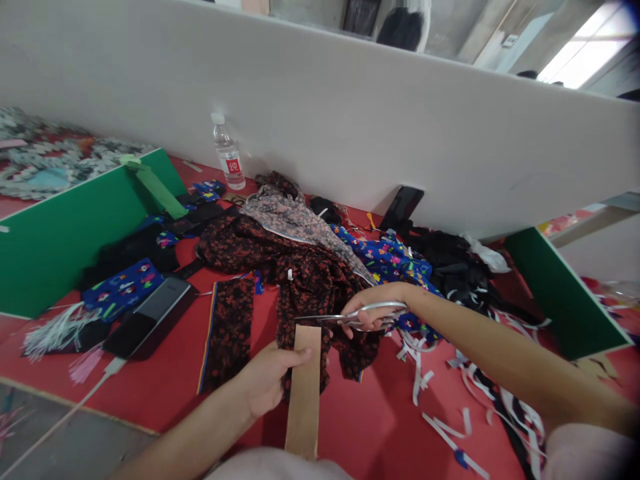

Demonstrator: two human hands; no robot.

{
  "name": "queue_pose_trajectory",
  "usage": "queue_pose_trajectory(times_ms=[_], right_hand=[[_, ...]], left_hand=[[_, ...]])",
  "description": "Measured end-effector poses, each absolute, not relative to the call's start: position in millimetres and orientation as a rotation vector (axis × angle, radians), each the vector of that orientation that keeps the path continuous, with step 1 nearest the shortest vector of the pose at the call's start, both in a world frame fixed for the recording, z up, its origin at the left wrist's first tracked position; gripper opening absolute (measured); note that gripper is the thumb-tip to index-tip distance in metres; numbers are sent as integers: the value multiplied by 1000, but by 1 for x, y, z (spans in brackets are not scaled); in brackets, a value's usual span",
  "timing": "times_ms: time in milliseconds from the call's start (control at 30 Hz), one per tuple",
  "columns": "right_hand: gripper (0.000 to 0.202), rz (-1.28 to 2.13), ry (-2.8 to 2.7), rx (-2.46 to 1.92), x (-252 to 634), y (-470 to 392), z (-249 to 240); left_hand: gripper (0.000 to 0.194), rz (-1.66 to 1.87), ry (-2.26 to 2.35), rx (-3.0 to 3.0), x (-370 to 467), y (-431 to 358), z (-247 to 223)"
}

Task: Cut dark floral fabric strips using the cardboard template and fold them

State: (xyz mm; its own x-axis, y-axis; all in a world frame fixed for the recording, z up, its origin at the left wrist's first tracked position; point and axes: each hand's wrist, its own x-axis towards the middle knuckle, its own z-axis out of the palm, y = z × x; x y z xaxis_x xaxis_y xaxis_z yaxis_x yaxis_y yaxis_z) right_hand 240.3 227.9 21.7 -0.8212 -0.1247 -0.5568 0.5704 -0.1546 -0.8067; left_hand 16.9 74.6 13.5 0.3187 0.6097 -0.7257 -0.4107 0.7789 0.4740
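My left hand (270, 377) pinches a tan cardboard strip (304, 407), thumb on top, together with the dark floral fabric (303, 293) under it. My right hand (370, 315) has its fingers in the handles of metal scissors (320, 318). Their blades point left across the fabric, just above the strip's far end; whether they are parted is hard to make out. A separate cut piece of the same floral fabric (230, 327), with a yellow and blue edge, lies left of my left hand. Lighter floral fabric (295, 213) is heaped behind.
A power bank (155, 317) with a white cable lies left. Beyond are a water bottle (229, 153) and a phone (401, 207) against the white partition (320, 120). Green dividers (80, 240) flank the red table (380, 420). Blue patterned cloth (400, 260) and white scraps (445, 430) lie right.
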Motion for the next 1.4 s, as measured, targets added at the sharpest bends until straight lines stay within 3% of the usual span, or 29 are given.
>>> queue_pose_trajectory(times_ms=[300,600,1400], right_hand=[[45,-2040,1653,500,237,232,16],[67,-2047,1665,392,229,230,22],[71,-2049,1675,322,216,230,23]], left_hand=[[20,696,1062,190,18,74,15],[19,691,1015,177,19,74,13],[20,692,1002,188,19,75,14]])
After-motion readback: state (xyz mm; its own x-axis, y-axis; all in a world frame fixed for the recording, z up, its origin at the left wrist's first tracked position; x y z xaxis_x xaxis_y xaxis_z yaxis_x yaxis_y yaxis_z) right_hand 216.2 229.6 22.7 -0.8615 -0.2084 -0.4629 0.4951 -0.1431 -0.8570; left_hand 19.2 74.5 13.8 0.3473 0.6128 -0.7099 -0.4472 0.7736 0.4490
